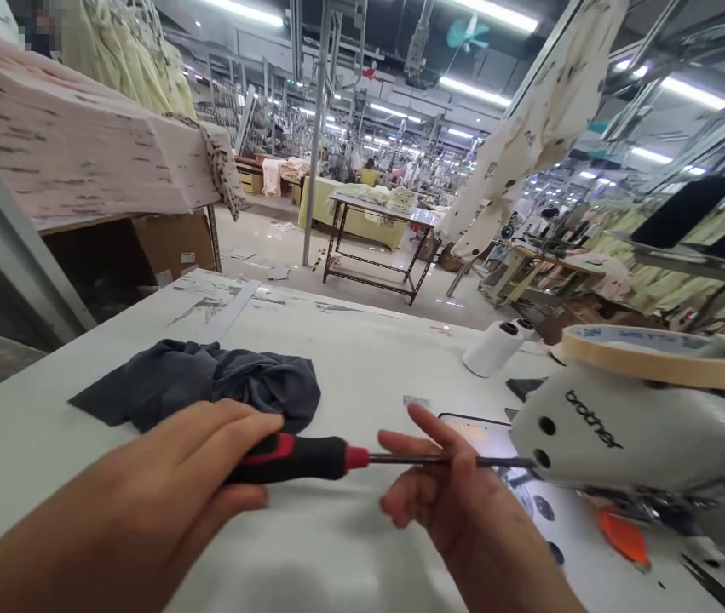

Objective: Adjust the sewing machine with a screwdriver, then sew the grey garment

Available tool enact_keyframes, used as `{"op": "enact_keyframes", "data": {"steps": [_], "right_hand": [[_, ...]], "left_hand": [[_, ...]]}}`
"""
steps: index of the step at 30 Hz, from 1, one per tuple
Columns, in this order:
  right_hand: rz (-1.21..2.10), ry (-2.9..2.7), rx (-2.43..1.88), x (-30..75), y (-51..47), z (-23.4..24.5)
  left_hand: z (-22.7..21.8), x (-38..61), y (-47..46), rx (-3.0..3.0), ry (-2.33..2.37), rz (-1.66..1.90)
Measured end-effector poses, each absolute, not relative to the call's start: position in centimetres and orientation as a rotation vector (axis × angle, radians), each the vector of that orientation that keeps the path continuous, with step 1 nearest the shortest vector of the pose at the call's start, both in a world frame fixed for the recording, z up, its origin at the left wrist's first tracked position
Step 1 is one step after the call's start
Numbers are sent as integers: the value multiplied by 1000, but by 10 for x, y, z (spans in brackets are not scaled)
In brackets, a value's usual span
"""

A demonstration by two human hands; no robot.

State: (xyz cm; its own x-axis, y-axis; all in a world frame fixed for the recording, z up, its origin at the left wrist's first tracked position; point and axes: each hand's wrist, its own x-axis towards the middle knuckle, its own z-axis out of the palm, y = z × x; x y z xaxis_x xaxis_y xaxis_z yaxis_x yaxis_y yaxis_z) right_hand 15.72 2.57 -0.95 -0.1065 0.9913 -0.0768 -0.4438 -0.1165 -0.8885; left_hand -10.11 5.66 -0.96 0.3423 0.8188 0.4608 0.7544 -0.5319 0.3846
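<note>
A screwdriver (311,457) with a black and red handle lies level above the table. My left hand (163,485) is closed around the back of its handle. Farther along, my right hand (464,502) steadies the thin shaft between its fingers, some of them loosely spread. The shaft's tip meets the white Brother sewing machine (579,434) at the lower of two dark round holes in its end; how deep it goes I cannot tell. On top of the machine rests a roll of tan tape (656,366). Behind my left hand lies a crumpled dark grey cloth (209,379).
White thread cones (490,349) stand behind the machine on the white table (349,366). An orange piece (623,536) and dark tweezers (723,587) lie at lower right. Patterned fabric (528,153) hangs overhead. A cloth-covered table (94,145) stands at left.
</note>
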Motion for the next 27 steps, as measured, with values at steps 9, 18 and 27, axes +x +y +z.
{"op": "enact_keyframes", "data": {"steps": [9,18,27], "right_hand": [[1315,-791,-922,184,53,-15],[1164,-812,-936,189,60,-10],[1163,-835,-907,189,64,-10]], "left_hand": [[13,-65,102,2410,950,925],[6,-52,125,2550,859,1053],[17,-51,127,2490,980,970]]}}
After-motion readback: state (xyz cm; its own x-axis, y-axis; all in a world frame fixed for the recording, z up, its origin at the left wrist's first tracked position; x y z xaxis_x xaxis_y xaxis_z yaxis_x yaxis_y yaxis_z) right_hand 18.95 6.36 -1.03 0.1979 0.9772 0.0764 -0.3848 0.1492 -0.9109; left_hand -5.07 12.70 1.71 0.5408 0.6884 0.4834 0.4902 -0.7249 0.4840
